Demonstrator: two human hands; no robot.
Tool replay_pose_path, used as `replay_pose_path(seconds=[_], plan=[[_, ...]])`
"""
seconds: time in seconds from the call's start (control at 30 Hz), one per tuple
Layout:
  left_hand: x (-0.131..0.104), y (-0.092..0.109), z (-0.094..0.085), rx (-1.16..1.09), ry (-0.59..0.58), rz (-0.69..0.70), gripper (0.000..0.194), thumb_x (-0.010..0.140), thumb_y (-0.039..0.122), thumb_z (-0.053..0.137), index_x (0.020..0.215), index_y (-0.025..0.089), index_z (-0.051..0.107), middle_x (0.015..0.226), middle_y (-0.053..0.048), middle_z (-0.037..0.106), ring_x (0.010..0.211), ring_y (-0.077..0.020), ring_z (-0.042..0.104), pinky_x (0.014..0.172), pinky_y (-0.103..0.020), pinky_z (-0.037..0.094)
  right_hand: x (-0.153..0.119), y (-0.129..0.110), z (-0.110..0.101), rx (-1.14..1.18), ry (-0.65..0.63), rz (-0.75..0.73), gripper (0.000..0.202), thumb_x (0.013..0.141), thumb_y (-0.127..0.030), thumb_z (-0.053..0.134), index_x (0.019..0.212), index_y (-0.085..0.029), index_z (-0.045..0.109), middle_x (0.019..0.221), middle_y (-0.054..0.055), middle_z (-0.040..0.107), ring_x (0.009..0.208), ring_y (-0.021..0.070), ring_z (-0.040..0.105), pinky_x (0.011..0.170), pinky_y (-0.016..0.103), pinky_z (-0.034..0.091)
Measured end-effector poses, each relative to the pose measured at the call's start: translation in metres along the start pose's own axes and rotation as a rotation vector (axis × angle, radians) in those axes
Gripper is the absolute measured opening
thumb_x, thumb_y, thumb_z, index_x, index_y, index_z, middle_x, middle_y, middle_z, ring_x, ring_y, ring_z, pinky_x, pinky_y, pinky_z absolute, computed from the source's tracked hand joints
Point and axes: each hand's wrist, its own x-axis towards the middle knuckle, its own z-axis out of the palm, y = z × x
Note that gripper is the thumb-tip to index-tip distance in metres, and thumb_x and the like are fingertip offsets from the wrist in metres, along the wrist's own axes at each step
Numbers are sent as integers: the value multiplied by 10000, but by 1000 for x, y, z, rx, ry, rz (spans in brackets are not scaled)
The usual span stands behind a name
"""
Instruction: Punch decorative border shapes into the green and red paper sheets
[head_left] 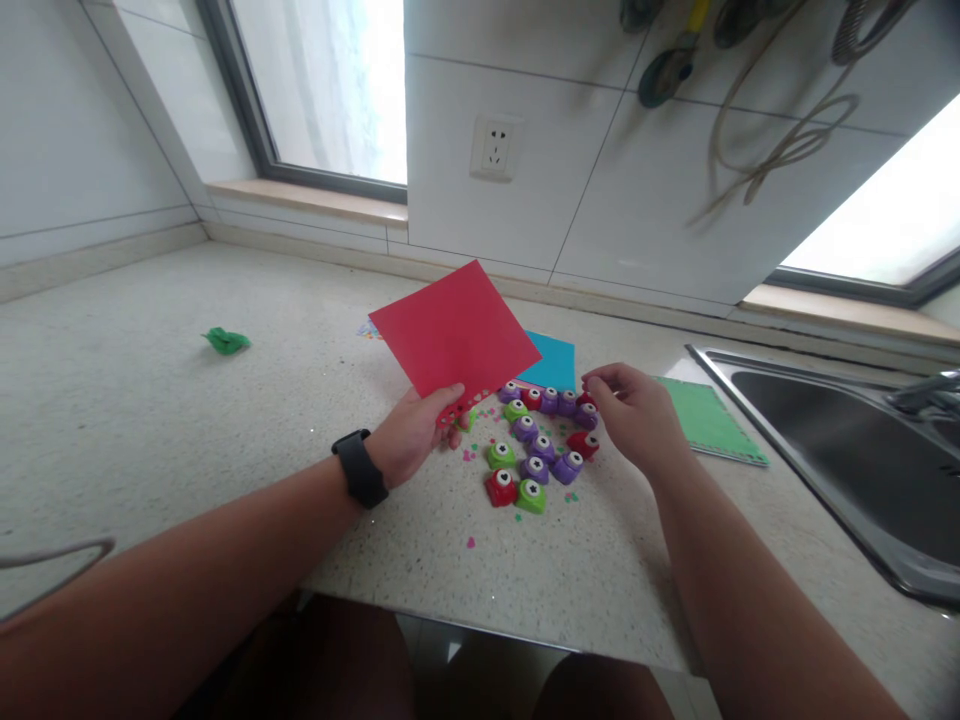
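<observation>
My left hand grips a red sheet of paper by its lower corner, thumb on top. Small punched holes run along the sheet's near edge. A green paper punch lies partly hidden by that hand. My right hand is at the right end of the paper punches, its thumb and fingertips drawn together; what they hold, if anything, I cannot make out. Below its fingertips sit a partly covered red punch and a purple punch. Several more punches, such as a red one, stand nearer me.
Punched-out paper bits are scattered on the speckled counter. Blue paper lies behind the punches. Green sheets lie beside the sink on the right. A crumpled green piece is far left. A wall socket is behind.
</observation>
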Motion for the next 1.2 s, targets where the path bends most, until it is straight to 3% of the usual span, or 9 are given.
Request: replay_pose_path(seconds=[0.43,0.7,1.03,1.13,1.2], plan=[[-4,6,7,6,-15,8,285,799,337,744,701,194,517,573,49,460,504,-97,431,434,-221,373,0,1,2,-12,-45,4,219,866,-384,594,885,-218,736,802,59,753,696,230,669,648,363,487],[-2,0,3,-6,8,16,269,800,339,768,786,196,540,600,57,472,513,-96,433,433,-218,370,3,1,-11,-28,-69,-55,210,870,-359,587,891,-208,732,815,68,758,703,231,670,674,381,499],[-3,2,6,14,20,-2,271,800,337,762,802,194,532,606,55,483,513,-100,461,431,-219,376,5,5,-22,-232,-299,-210,163,917,-320,584,899,-244,728,803,33,739,681,205,615,645,360,446],[-3,2,6,16,13,1,276,800,344,765,800,191,535,610,55,486,505,-97,460,433,-219,375,4,5,-14,-238,-313,-267,171,933,-329,586,945,-244,734,880,44,741,774,231,636,720,388,480],[-3,2,6,24,3,9,281,810,349,760,782,190,530,608,56,482,499,-93,456,436,-220,372,2,6,-6,-234,-273,-356,196,945,-315,579,1036,-231,731,1001,75,733,930,266,640,851,431,491]])
